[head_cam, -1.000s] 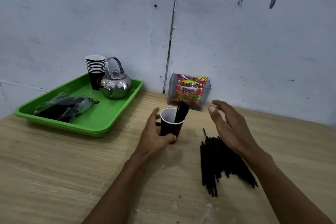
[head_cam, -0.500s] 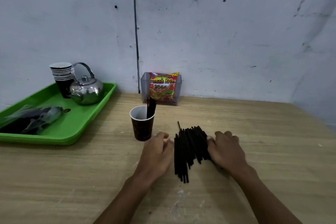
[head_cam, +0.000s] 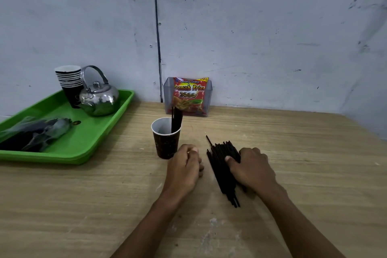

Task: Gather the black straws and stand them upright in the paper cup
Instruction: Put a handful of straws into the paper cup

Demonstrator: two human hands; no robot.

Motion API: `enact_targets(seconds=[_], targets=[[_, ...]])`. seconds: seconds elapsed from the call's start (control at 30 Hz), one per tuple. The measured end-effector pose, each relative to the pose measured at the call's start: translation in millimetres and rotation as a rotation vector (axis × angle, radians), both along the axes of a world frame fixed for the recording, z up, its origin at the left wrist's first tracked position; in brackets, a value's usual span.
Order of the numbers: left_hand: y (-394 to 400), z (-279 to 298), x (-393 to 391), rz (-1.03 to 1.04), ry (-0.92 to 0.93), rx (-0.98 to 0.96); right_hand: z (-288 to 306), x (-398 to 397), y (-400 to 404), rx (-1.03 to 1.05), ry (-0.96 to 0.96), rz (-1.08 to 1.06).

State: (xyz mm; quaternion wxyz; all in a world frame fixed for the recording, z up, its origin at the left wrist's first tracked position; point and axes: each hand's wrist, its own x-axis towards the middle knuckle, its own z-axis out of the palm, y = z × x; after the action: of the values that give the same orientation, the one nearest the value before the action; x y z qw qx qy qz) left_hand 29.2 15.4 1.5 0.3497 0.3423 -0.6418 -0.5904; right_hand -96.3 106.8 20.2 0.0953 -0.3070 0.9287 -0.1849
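Nearest, two bare forearms reach forward over the wooden tabletop [head_cam: 83,205]. The right hand [head_cam: 250,168] lies on a pile of black straws [head_cam: 222,170] flat on the tabletop, its thumb across the top of the pile and its fingers curled round the far right side, gripping the bundle. The pile fans out toward the far end, with one straw tip sticking out beyond the rest. The left hand [head_cam: 184,166] rests on the tabletop just left of the pile, apart from it, its fingers curled together under the palm and holding nothing that can be seen.

Just beyond the left hand stands the dark paper cup [head_cam: 166,142], upright, with a few black straws leaning against its right inner rim.

Farther back, against the wall, a clear holder [head_cam: 209,98] contains a red snack packet [head_cam: 189,95]. To the far left a green tray [head_cam: 88,138] carries a steel kettle [head_cam: 98,98], a stack of cups [head_cam: 70,81] and a plastic bag [head_cam: 35,134] with dark contents.
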Motion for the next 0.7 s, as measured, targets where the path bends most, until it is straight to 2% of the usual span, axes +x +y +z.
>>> enact_targets(seconds=[0.13,0.3,0.7], targets=[[-4,-3,7,-0.02,0.054,0.073,1,2,-8,0.004,0.048,-0.049],[-2,-6,10,-0.065,0.032,-0.032,6,5,-16,0.026,0.011,-0.048],[-3,-7,14,-0.104,0.007,-0.09,8,-1,-18,0.007,-0.063,-0.05]])
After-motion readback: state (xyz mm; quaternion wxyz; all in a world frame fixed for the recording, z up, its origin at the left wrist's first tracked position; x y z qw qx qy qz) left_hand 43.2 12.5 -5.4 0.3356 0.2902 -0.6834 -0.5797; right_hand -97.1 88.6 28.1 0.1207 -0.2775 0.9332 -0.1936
